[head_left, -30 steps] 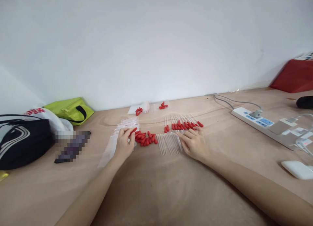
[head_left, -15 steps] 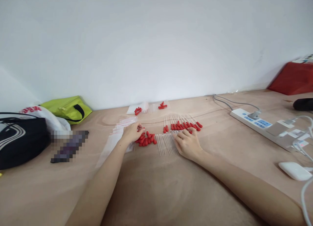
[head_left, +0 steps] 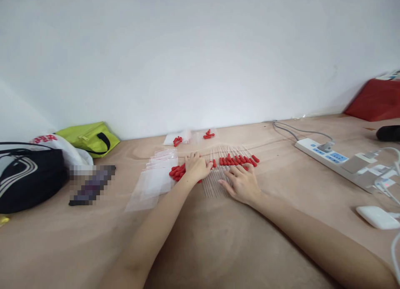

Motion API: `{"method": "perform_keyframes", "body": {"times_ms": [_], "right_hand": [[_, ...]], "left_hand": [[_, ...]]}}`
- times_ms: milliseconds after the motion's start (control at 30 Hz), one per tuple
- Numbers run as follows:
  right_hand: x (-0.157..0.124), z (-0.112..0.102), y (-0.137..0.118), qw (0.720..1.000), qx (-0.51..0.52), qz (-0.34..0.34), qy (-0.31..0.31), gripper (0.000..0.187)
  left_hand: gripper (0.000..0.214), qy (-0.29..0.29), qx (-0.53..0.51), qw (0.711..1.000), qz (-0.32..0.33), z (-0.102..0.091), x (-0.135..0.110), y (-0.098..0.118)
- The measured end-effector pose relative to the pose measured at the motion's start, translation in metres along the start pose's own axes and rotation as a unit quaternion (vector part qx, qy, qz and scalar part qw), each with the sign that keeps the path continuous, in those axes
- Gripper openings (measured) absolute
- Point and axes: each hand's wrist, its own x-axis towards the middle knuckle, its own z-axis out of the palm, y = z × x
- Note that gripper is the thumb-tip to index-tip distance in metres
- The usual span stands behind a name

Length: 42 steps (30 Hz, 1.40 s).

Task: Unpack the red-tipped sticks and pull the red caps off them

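Observation:
My left hand (head_left: 197,167) is over the right part of a pile of red rubber bulbs (head_left: 176,172), hiding some of them. Its fingers are apart, the thumb side close to a red-bulbed dropper (head_left: 214,163); nothing shows in its grasp. With fingers spread and thumb out, my right hand (head_left: 245,184) rests over the right end of a row of thin clear tubes (head_left: 212,185). Just beyond its fingertips lies a row of droppers with red bulbs (head_left: 237,160), their clear tubes pointing to the wall. What lies under the right palm is hidden.
Overlapping clear zip bags (head_left: 146,185) lie left of the pile. Two small groups of red bulbs (head_left: 177,140) lie on bags near the wall. A power strip (head_left: 321,155) and white case (head_left: 376,217) are on the right; a black bag (head_left: 31,180) and green bag (head_left: 89,140) on the left.
My left hand has moved right, from the bags' side of the bulb pile to its right part, uncovering the pile's left side. My right hand has stayed nearly in place, its thumb now stretched out.

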Motion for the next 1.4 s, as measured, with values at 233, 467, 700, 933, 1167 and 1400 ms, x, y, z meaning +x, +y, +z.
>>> {"method": "perform_keyframes", "body": {"times_ms": [233,467,700,933,1167,1400], "right_hand": [[-0.008,0.0,0.023,0.995,0.009,0.076,0.068,0.028],[-0.012,0.006,0.034,0.986,0.069,0.109,0.105,0.026],[-0.017,-0.001,0.032,0.979,0.134,0.061,0.141,0.036],[-0.01,-0.006,0.015,0.991,0.09,-0.055,0.081,0.024],[-0.006,0.005,0.008,0.99,0.066,-0.085,0.088,0.015],[-0.007,0.005,0.003,0.988,0.071,-0.103,0.093,0.016]], "left_hand": [[0.024,-0.015,0.034,0.999,-0.034,0.008,0.014,0.009],[0.02,0.049,0.023,0.998,0.023,-0.015,-0.017,0.003],[0.017,0.131,-0.04,0.974,0.181,-0.01,-0.066,-0.024],[0.016,0.242,-0.108,0.932,0.247,0.009,-0.075,-0.018],[0.013,0.278,-0.151,0.909,0.27,0.011,-0.076,-0.008],[0.026,0.248,-0.071,0.93,0.261,0.007,-0.075,-0.007]]}}
